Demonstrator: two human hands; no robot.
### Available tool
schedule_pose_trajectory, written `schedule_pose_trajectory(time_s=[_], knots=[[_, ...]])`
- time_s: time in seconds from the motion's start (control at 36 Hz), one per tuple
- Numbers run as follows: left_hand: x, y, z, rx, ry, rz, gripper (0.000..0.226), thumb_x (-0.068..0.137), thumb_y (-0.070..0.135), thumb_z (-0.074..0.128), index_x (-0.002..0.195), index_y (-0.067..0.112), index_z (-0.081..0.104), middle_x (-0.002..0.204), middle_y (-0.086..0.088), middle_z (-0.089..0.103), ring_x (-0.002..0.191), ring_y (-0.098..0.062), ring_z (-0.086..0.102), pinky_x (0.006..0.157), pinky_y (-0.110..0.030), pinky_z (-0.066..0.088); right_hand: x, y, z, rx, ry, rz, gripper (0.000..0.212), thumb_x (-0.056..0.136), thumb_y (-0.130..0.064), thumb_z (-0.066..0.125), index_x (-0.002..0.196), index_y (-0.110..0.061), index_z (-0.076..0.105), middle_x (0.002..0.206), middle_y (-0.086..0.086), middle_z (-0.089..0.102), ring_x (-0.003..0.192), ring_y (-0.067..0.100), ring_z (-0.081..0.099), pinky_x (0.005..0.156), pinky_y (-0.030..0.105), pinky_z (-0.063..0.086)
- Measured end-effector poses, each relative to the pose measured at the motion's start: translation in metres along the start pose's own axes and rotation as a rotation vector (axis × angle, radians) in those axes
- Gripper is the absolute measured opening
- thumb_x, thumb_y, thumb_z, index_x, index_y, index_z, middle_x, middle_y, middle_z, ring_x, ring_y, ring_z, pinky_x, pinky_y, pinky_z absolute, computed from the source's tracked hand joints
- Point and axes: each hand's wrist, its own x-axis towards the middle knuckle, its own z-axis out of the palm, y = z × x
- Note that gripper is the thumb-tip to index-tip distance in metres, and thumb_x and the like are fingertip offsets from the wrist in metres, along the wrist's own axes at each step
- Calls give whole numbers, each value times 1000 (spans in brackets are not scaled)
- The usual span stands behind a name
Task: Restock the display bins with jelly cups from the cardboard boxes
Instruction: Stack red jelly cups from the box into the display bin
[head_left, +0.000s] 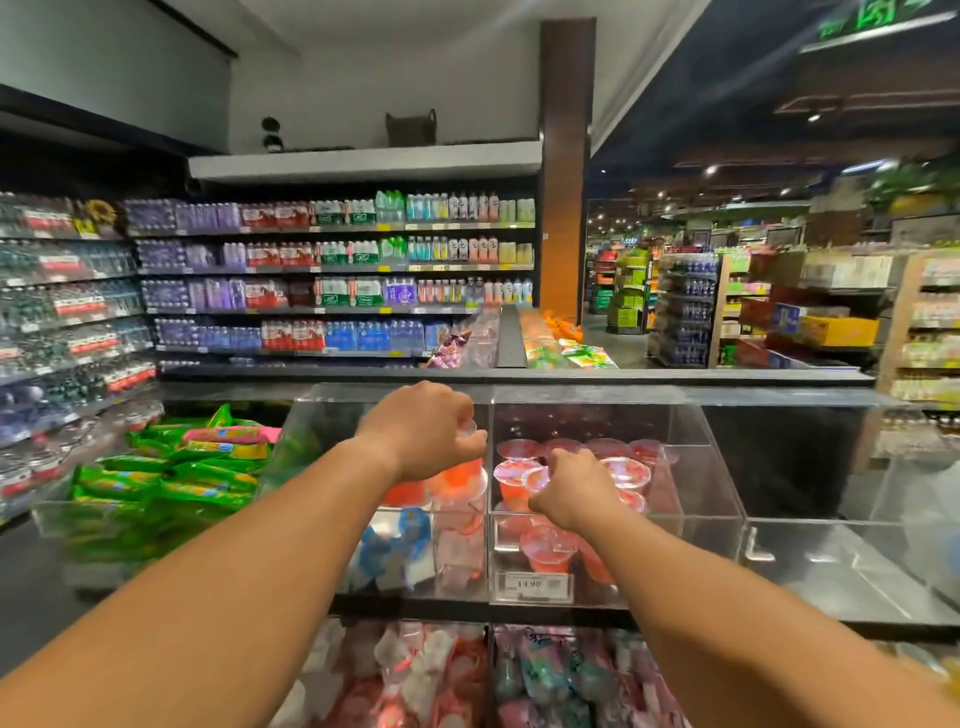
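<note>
Long drink shelves (332, 280) across 10 to 12 o'clock, packed with bottled water and soft drinks. Dark counter (810, 587) spanning the middle, carrying clear display bins (722, 467). Green snack packets (166, 483) heaped in the bin at 9 o'clock. Bagged sweets (441, 675) filling lower bins at 6 o'clock. Red jelly cups (628, 470) stacked in the centre bin, just right of the divider; orange and blue ones in the bin to its left. Left hand (421, 431) reaching over the left bin, fingers curled round a clear jelly cup (470, 430) near the divider. Right hand (574, 488) lowered onto the red cups, fingers clenched, pinching the lid edge of one cup (537, 480). Price tag (531, 584) on the centre bin's front.
</note>
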Motion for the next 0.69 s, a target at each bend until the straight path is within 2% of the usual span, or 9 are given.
schedule_pose_trajectory(time_s=[0.17, 0.33, 0.44, 0.56, 0.69], knots=[[4, 0, 5, -21, -11, -4, 26, 90, 51, 53, 86, 27, 62, 91, 7, 62, 81, -17, 59, 71, -37, 52, 9, 2, 5, -79, -16, 2, 56, 83, -50, 73, 126, -19, 56, 130, 14, 54, 117, 31, 52, 96, 38, 44], [5, 1, 11, 0, -15, 12, 29, 91, 52, 53, 90, 25, 63, 94, 5, 63, 84, -19, 59, 72, -35, 50, 13, 9, 5, -78, -56, 35, 78, 69, -79, 70, 122, -24, 57, 128, 6, 60, 118, 30, 54, 95, 44, 48], [7, 1, 15, 1, -13, 17, 33, 91, 54, 53, 92, 23, 65, 93, 5, 64, 83, -17, 59, 72, -36, 51, 11, 11, 6, -109, -40, 42, 77, 71, -82, 64, 121, -23, 59, 127, 6, 59, 120, 31, 49, 94, 43, 45], [10, 1, 19, 6, -7, 18, 28, 91, 53, 53, 87, 26, 59, 88, 6, 59, 81, -18, 57, 68, -33, 45, 10, 12, 6, -131, -50, 44, 86, 68, -88, 59, 123, -22, 60, 128, 7, 57, 122, 33, 47, 98, 46, 44], [12, 1, 24, -14, -22, 11, 34, 89, 55, 53, 93, 24, 66, 94, 5, 65, 85, -20, 60, 77, -37, 53, 10, 12, 7, -171, -57, 32, 87, 69, -91, 53, 120, -22, 64, 129, 7, 59, 119, 33, 49, 99, 48, 44]])
